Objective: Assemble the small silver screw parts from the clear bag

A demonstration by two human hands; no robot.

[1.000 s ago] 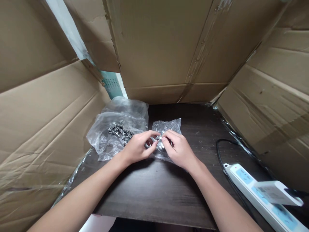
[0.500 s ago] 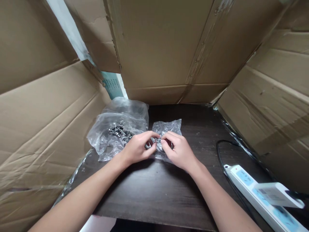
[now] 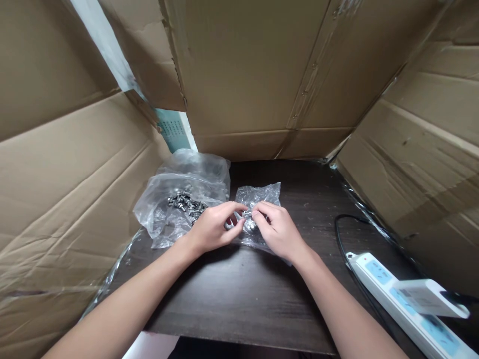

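Observation:
A small metal screw sticks out to the left from the fingertips of my right hand, which pinches it. My left hand is beside it, thumb and forefinger apart around the screw's free end. Beneath both hands lies a small clear plastic bag, with some metal pieces on it that are partly hidden. Left of my hands, a larger clear plastic bag holds a pile of metal screws.
The dark wooden table is walled by cardboard. A white power strip with a plugged-in adapter lies at the right, beside a black cable. A light green printed sheet shows through a gap behind.
My left thumb and forefinger have parted slightly from the screw, which now shows more clearly in my right fingertips. The view has shifted slightly.

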